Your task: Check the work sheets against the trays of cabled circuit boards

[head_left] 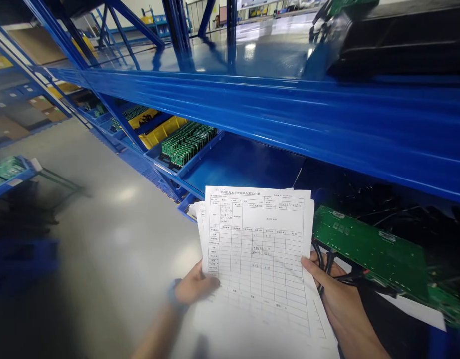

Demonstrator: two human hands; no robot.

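Several sheets of paper (259, 259) are held up in front of me, the top one a printed form with a table and handwritten entries. My left hand (196, 285) pinches their left edge, thumb on top; a dark band circles that wrist. On the right edge, my right hand (338, 289) grips the sheets between thumb and fingers. Right beside it lies a large green circuit board (372, 249), with black cables (327, 267) around my right fingers. Whether those fingers also hold the cables I cannot tell.
A blue shelf beam (252, 102) crosses above the papers. On the lower shelf stands a blue tray (203, 155) of small green boards, with a yellow bin (164, 132) behind. Something black (405, 45) sits on the upper shelf. At left, another blue tray (16, 182) holds boards.
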